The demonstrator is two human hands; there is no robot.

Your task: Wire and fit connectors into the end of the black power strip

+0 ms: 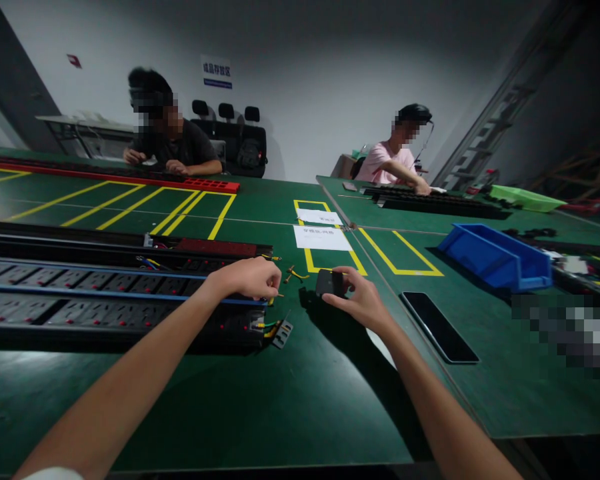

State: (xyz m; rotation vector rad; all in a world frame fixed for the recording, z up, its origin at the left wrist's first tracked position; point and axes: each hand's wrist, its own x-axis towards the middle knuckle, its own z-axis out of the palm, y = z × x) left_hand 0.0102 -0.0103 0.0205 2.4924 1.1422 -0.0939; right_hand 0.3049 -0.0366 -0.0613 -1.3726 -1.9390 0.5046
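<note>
While your right hand (363, 299) holds a small black square-edged block (329, 285) above the green tabletop (300, 407), your left hand (257, 277) bends its fingers narrowly over the end of a long black socket strip with blue edging (120, 284); whether they pinch anything, I cannot tell. A grey slotted plate (283, 335) sits nearby, beside yellow-green wires (269, 329).

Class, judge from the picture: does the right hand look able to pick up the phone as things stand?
Probably not straight away: the right hand holds a black block, though the phone lies uncovered nearby, to its right.
</note>
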